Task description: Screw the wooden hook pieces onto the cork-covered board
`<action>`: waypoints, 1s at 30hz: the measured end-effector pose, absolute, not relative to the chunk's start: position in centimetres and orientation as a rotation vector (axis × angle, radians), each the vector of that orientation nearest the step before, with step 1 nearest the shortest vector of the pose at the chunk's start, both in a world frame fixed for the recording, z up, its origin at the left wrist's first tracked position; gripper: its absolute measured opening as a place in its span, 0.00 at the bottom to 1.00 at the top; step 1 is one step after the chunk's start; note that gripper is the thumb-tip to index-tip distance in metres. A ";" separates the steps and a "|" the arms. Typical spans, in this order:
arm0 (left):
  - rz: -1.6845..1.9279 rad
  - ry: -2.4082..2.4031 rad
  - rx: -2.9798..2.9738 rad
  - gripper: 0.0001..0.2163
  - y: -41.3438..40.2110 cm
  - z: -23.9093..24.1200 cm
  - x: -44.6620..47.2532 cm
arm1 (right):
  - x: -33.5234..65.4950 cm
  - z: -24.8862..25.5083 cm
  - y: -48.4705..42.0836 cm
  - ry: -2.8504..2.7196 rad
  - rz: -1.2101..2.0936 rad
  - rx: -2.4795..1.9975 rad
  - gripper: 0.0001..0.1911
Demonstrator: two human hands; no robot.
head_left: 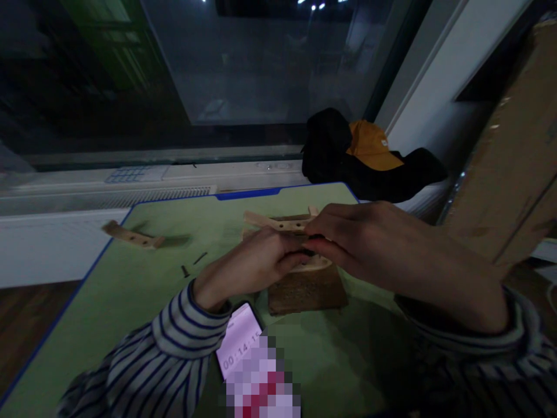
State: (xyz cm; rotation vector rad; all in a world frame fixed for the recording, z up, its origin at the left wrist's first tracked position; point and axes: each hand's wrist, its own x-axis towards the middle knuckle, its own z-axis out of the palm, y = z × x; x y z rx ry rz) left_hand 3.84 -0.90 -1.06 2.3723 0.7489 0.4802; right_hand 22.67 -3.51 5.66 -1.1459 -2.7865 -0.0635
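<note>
Head: hands on wooden piece

The wooden piece is mostly hidden by the left hand and right hand; the phone is partly pixelated.

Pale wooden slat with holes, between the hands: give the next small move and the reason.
Probably hold the pale wooden slat with holes by the right hand alone and free the left hand to fetch a small dark pin from the green mat: both hands meet at the slat above the brown wooden block, its holes look empty, and the pins lie loose to the left.
</note>
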 end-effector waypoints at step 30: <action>0.585 0.893 2.488 0.10 -0.8 -0.6 3.7 | 23.0 5.5 -3.8 -2.774 -0.010 -0.941 0.15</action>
